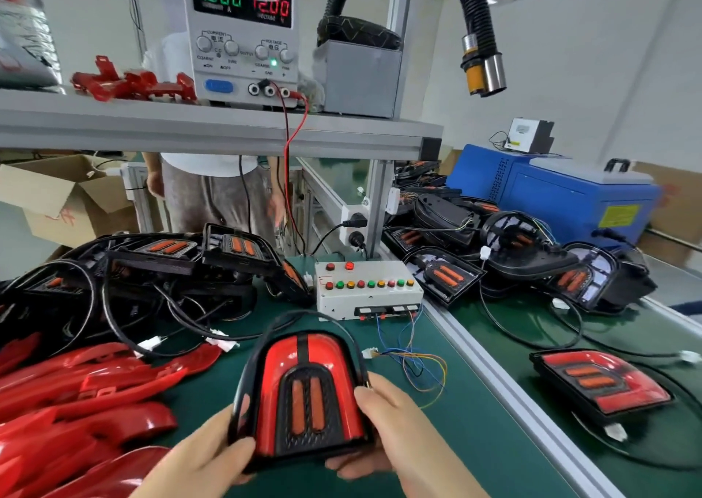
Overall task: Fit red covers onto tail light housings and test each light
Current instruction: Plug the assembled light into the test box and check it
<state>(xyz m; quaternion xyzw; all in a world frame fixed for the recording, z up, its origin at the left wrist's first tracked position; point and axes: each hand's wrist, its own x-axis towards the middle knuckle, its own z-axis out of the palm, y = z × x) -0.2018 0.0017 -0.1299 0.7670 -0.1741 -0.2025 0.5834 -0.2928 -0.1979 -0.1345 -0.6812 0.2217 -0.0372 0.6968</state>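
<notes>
I hold one tail light with a red cover on its black housing, low in the middle of the head view. My left hand grips its lower left edge. My right hand grips its right side. Its black cable loops up behind it. Loose red covers are heaped at the left. Black housings with wires pile up behind them. The white test box with coloured buttons stands just beyond the light; its thin wires end in a white plug.
A covered tail light lies on the conveyor at the right, with more housings beyond it. A power supply reading 12.00 sits on the shelf above. A blue machine stands at the back right. A person stands behind the bench.
</notes>
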